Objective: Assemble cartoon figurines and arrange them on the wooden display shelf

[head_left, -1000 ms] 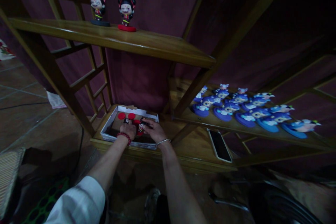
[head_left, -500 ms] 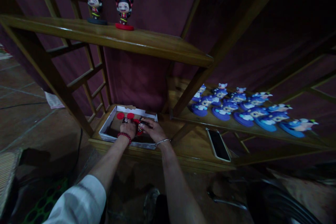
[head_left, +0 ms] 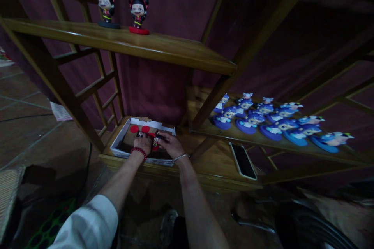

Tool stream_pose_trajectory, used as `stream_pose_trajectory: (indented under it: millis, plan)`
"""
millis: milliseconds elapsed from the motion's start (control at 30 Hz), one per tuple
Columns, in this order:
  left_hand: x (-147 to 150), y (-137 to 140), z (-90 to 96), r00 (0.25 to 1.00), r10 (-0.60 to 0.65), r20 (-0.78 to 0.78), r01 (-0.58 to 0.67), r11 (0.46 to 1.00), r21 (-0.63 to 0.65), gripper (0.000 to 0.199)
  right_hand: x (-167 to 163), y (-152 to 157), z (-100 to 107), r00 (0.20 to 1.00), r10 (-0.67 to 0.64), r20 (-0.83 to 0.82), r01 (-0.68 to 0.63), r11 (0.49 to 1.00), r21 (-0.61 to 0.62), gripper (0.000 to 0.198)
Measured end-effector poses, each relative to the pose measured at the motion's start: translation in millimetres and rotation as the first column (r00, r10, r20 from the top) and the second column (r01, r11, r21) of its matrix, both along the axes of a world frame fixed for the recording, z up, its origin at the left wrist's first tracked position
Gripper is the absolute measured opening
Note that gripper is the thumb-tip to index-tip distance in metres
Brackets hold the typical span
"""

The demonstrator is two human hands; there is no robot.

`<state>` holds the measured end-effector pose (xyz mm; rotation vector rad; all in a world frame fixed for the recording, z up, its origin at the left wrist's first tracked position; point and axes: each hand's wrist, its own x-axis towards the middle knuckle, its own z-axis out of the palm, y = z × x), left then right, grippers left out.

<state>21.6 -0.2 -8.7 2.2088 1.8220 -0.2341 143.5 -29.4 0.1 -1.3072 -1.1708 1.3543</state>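
A shallow white cardboard box (head_left: 120,134) sits on the low wooden shelf, with both hands over its inside. My left hand (head_left: 143,144), a red bead bracelet at its wrist, is closed around a small black-haired figurine (head_left: 140,134), mostly hidden by the fingers. Just to the right, my right hand (head_left: 172,146) grips another black-haired figurine (head_left: 157,139) from its side; this one is tilted, with red showing by its lower end. Two round red bases (head_left: 134,128) lie flat near the box's back wall. More red shows between my hands, partly covered.
Above, two similar figurines stand on a wooden shelf (head_left: 175,48), one on a dark base (head_left: 109,25), one on a red base (head_left: 138,30). Several blue-haired figurines (head_left: 251,120) fill the right shelf. A phone (head_left: 243,161) lies right of the box. A slanted wooden post (head_left: 213,99) stands between.
Almost nothing differs. Both hands stay in the box on the figurines, and the view has shifted very slightly.
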Motion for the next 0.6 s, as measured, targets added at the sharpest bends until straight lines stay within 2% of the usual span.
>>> stream_pose_trajectory:
  millis: [600]
  plan:
    - [-2.9,-1.7,1.9,0.997,0.036,0.072,-0.032,0.998,-0.058,0.031,-0.6,0.3,0.2,0.999,0.019,0.029,-0.019,1.000,0.005,0.038]
